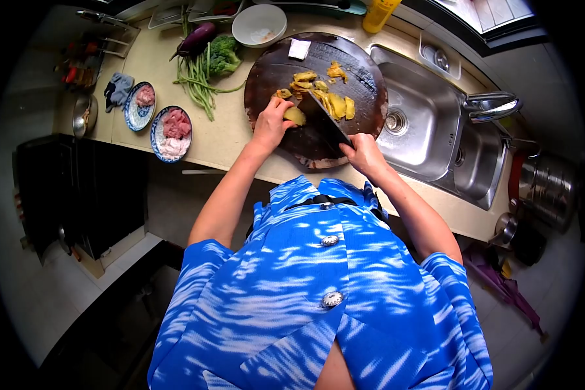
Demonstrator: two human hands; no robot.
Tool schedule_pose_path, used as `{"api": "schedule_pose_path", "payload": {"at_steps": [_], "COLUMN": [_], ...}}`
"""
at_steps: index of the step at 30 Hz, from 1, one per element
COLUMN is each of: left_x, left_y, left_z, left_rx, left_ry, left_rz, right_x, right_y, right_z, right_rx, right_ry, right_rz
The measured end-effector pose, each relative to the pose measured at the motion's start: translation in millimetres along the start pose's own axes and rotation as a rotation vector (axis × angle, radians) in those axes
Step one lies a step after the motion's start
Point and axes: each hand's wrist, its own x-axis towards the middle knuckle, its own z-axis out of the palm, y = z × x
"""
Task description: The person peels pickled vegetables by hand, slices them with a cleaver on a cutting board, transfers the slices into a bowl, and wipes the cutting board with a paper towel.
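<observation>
On the round dark wooden chopping board (270, 71), my left hand (270, 123) pinches a yellow peeled piece that looks like ginger (295, 116). My right hand (365, 155) is closed round the handle of a cleaver (328, 123), its dark blade slanting up and left across the board, close to that piece. Beyond the blade lie yellow cut pieces (335, 104) and brownish-yellow peelings (303, 79). A small white folded piece (299, 49), perhaps paper or cloth, rests near the board's far edge. The cleaver hides part of the board.
Right of the board is a steel double sink (429, 143) with a tap (494, 107). To the left stand two patterned plates of raw meat (176, 123), green beans (201, 91), broccoli (224, 55) and an eggplant (197, 39). A white bowl (259, 26) sits behind the board.
</observation>
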Motion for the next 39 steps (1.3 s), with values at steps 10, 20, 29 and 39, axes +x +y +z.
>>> {"api": "schedule_pose_path", "payload": {"at_steps": [10, 20, 29, 39], "left_x": [-15, -11, -13, -14], "left_y": [20, 0, 5, -10], "left_z": [-2, 8, 14, 25], "left_rx": [0.094, 0.03, 0.156, 0.102], "left_ry": [0.227, 0.276, 0.315, 0.35], "left_rz": [0.125, 0.207, 0.403, 0.385], "right_x": [0, -5, -3, 5], "right_y": [-4, -3, -14, -35], "right_z": [-2, 3, 5, -4], "right_rx": [-0.004, -0.034, -0.241, -0.427], "right_ry": [0.015, 0.047, 0.158, 0.041], "right_rz": [0.036, -0.019, -0.23, -0.268]}}
